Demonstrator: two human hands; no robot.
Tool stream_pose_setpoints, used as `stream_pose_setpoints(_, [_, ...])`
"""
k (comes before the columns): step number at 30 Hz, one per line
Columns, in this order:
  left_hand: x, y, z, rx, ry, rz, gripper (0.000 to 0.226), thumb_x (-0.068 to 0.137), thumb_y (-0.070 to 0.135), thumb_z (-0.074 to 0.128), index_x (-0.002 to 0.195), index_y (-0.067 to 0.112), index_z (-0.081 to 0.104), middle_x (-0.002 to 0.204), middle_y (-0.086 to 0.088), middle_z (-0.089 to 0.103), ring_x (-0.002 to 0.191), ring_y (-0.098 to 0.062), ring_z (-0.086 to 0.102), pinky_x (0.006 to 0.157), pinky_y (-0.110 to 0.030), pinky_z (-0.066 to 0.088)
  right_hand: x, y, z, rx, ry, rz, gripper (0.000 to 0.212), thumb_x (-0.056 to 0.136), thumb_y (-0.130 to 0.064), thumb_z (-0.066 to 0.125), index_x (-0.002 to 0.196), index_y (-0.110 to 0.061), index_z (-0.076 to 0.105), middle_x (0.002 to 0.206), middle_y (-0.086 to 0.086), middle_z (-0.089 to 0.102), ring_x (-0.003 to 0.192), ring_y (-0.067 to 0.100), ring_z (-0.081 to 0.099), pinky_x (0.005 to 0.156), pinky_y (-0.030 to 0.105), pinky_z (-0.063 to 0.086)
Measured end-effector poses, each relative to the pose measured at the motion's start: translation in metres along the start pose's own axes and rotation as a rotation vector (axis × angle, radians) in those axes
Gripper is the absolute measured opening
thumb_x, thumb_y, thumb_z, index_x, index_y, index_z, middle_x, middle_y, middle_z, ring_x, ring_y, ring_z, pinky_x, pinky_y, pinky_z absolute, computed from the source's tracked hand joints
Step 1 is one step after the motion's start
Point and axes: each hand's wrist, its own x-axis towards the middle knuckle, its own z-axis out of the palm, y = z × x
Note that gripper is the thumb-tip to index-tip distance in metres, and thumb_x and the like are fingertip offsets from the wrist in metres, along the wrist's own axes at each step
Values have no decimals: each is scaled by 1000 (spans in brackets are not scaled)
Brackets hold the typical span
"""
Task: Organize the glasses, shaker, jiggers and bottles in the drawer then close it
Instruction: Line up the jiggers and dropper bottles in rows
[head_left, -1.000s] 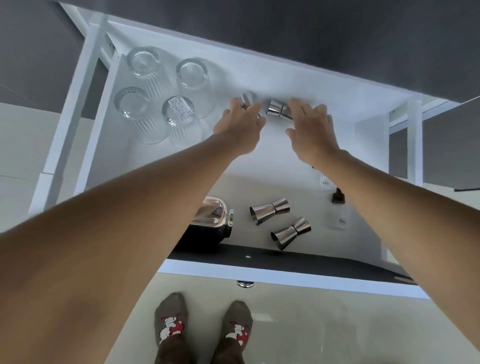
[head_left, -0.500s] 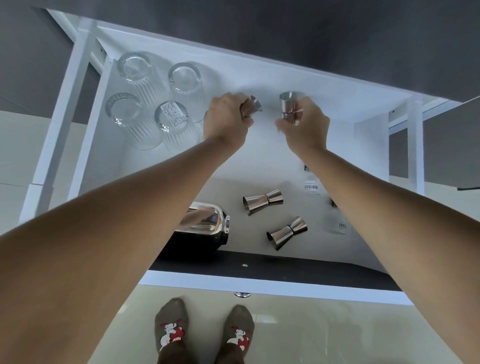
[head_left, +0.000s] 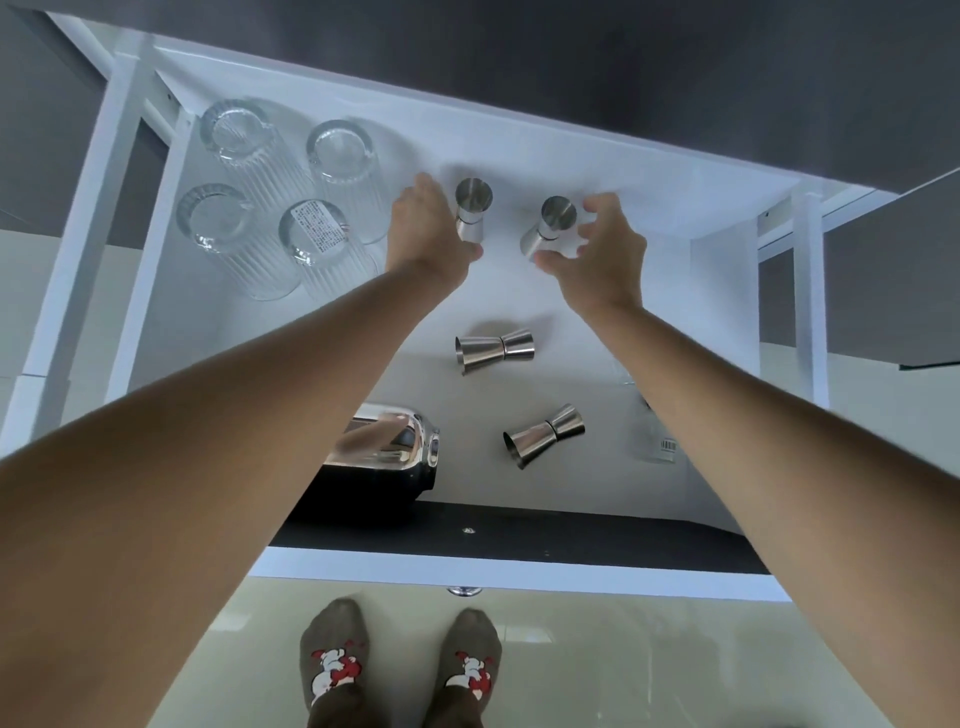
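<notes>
The white drawer (head_left: 519, 569) is pulled out below me. Two steel jiggers stand upright near its back wall. My left hand (head_left: 428, 236) wraps the left upright jigger (head_left: 472, 215), thumb under its base. My right hand (head_left: 597, 254) cups the right upright jigger (head_left: 553, 228) with fingers spread; only the thumb touches it. Two more jiggers lie on their sides: one mid-drawer (head_left: 493, 351), one nearer the front (head_left: 543, 434). A shiny shaker (head_left: 387, 441) lies on its side at the front. Several ribbed glasses (head_left: 234, 228) stand upside down at the back left.
A clear bottle with a barcode label (head_left: 660, 447) lies at the right, mostly hidden by my right arm. A dark countertop (head_left: 675, 67) overhangs the drawer's back. The drawer knob (head_left: 464, 591) is at the front. My socked feet (head_left: 400, 670) stand on the pale floor.
Both hands have stood their jiggers upright near the back wall. My right hand's fingers have spread away from its jigger. The view has tilted slightly downward.
</notes>
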Motion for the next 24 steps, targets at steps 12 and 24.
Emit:
stream_pose_setpoints(12, [-53, -14, 11, 587, -283, 284, 28, 89, 29, 65, 113, 16, 63, 113, -8, 58, 111, -29, 50, 83, -38, 42, -101, 4, 3, 51, -389, 655, 48, 82, -30, 69, 108, -15, 31, 109, 17, 60, 60, 32, 70, 43, 43, 58])
stream_pose_setpoints(24, [-43, -22, 3, -92, 8, 64, 20, 70, 13, 80, 84, 8, 66, 80, -7, 73, 82, -27, 68, 75, -41, 54, -61, -11, 4, 129, 33, 9, 25, 78, -13, 71, 99, -7, 58, 83, 7, 69, 78, 26, 65, 69, 32, 51])
